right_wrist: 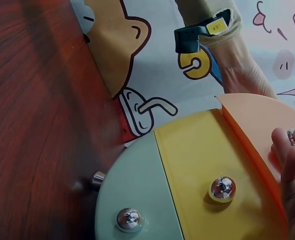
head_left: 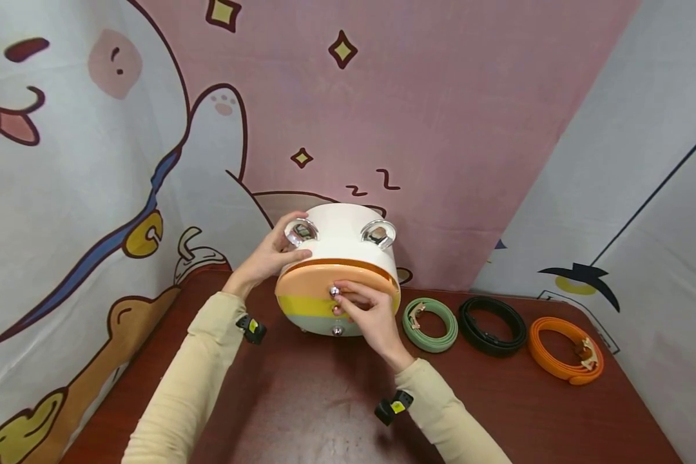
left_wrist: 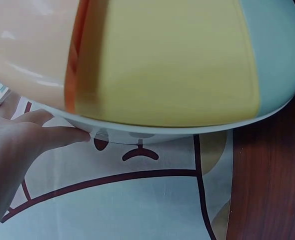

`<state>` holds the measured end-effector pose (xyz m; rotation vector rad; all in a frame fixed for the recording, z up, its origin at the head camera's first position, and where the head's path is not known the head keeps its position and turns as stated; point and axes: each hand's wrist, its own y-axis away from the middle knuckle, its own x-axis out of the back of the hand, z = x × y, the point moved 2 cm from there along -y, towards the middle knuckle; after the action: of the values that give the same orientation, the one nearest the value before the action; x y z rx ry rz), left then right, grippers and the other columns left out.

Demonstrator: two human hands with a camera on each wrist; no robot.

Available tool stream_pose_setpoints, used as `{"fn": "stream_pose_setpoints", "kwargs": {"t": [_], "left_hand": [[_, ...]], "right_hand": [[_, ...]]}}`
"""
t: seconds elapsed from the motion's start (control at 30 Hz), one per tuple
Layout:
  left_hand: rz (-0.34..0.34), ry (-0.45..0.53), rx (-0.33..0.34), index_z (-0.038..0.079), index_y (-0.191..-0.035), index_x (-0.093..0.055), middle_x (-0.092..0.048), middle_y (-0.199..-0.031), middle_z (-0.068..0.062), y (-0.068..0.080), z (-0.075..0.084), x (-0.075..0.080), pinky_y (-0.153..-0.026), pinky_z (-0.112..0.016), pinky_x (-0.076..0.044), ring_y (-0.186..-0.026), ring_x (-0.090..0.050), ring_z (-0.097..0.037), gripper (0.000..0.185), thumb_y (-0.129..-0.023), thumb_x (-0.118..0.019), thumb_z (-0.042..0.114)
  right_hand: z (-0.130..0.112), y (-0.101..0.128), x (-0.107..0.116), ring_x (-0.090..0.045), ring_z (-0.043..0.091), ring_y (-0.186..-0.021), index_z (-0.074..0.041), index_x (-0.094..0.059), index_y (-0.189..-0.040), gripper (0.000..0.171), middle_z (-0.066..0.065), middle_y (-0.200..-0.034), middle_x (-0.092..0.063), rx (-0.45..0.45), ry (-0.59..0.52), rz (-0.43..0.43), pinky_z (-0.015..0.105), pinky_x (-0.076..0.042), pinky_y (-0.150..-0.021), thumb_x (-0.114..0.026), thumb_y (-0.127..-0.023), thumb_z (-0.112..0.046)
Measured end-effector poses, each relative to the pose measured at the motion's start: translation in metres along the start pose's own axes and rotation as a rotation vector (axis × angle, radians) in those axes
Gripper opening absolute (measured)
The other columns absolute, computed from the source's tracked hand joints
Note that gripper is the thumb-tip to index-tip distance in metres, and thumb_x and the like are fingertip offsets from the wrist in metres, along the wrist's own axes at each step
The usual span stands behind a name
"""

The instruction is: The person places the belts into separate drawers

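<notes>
A white rounded drawer box (head_left: 348, 222) with two silver ring-shaped ears stands on the table. Its front carries a peach top drawer (head_left: 307, 280), a yellow drawer (left_wrist: 172, 65) and a green drawer (right_wrist: 137, 185), with round silver knobs. The peach drawer sits slightly forward of the yellow one, baring an orange edge. Between thumb and fingers my right hand (head_left: 377, 316) pinches the top drawer's knob (right_wrist: 291, 136). My left hand (head_left: 269, 254) rests against the box's upper left side beside the silver ear (head_left: 301, 232), thumb extended along the white shell.
Right of the box lie three coiled belts on the brown table (head_left: 301, 399): a green belt (head_left: 451, 332), a black belt (head_left: 519, 325) and an orange belt (head_left: 548, 364). A cartoon-printed cloth (head_left: 441, 129) hangs behind the box and along the sides.
</notes>
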<state>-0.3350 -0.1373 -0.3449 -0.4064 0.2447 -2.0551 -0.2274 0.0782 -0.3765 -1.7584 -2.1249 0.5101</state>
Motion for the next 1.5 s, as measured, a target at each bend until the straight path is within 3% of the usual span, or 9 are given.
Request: {"fn": "stream_pose_setpoints", "kwargs": {"t": [0.2,0.4,0.6,0.83,1.03,1.27,1.5], "left_hand": [[-0.002,-0.014,0.01,0.018,-0.148,-0.026,-0.053,-0.12,-0.019,-0.001,-0.003,0.001,-0.06,-0.026,-0.047,-0.069,-0.053,-0.015,0.07,-0.092,-0.061,-0.005],[-0.017,-0.008,0.023,0.021,-0.148,-0.027,-0.053,-0.114,-0.023,0.0,-0.001,0.002,-0.055,-0.025,-0.045,-0.061,-0.049,-0.015,0.07,-0.092,-0.062,-0.003],[-0.026,-0.003,0.046,0.019,-0.149,-0.024,-0.054,-0.114,-0.023,0.0,0.002,0.002,-0.059,-0.027,-0.049,-0.066,-0.055,-0.018,0.071,-0.092,-0.061,-0.004],[-0.043,-0.008,0.04,0.019,-0.148,-0.023,-0.052,-0.119,-0.022,-0.001,0.004,0.003,-0.07,-0.032,-0.053,-0.084,-0.061,-0.022,0.071,-0.093,-0.06,-0.006],[-0.051,-0.018,0.045,0.017,-0.149,-0.022,-0.055,-0.111,-0.023,-0.001,0.002,0.004,-0.063,-0.029,-0.052,-0.07,-0.06,-0.022,0.072,-0.092,-0.061,-0.005],[-0.052,-0.006,0.037,0.015,-0.149,-0.021,-0.052,-0.12,-0.022,-0.001,0.002,0.005,-0.068,-0.03,-0.052,-0.079,-0.058,-0.022,0.072,-0.093,-0.06,-0.005],[-0.057,-0.016,0.029,0.013,-0.15,-0.019,-0.054,-0.111,-0.024,0.0,0.002,0.004,-0.063,-0.03,-0.052,-0.069,-0.059,-0.021,0.072,-0.093,-0.059,-0.005]], "right_hand": [[-0.002,0.005,0.0,-0.064,0.048,-0.068,0.015,-0.064,-0.111,0.024,0.029,-0.096,-0.067,0.04,-0.019,-0.012,0.02,-0.046,-0.05,-0.064,-0.087,0.011],[-0.004,0.009,-0.001,-0.068,0.035,-0.065,0.014,-0.065,-0.11,0.024,0.028,-0.095,-0.068,0.058,-0.004,-0.033,0.02,-0.048,-0.051,-0.065,-0.086,0.012],[-0.01,0.015,-0.001,-0.066,0.042,-0.065,0.012,-0.066,-0.11,0.024,0.026,-0.095,-0.068,0.049,0.017,-0.036,0.021,-0.048,-0.051,-0.065,-0.086,0.011],[-0.013,0.02,-0.001,-0.068,0.016,-0.063,0.01,-0.066,-0.111,0.023,0.024,-0.093,-0.069,0.055,0.053,-0.045,0.031,-0.05,-0.049,-0.065,-0.087,0.009],[-0.017,0.024,-0.001,-0.068,0.03,-0.065,0.01,-0.066,-0.11,0.023,0.023,-0.093,-0.07,0.047,0.063,-0.052,0.036,-0.051,-0.048,-0.065,-0.087,0.009],[-0.017,0.026,-0.002,-0.068,0.032,-0.063,0.011,-0.065,-0.11,0.023,0.025,-0.094,-0.069,0.069,0.048,-0.036,0.029,-0.049,-0.047,-0.064,-0.087,0.01],[-0.015,0.029,-0.004,-0.068,0.032,-0.062,0.011,-0.062,-0.115,0.028,0.027,-0.098,-0.068,0.074,0.037,-0.087,0.03,-0.048,-0.044,-0.063,-0.087,0.012]]}}
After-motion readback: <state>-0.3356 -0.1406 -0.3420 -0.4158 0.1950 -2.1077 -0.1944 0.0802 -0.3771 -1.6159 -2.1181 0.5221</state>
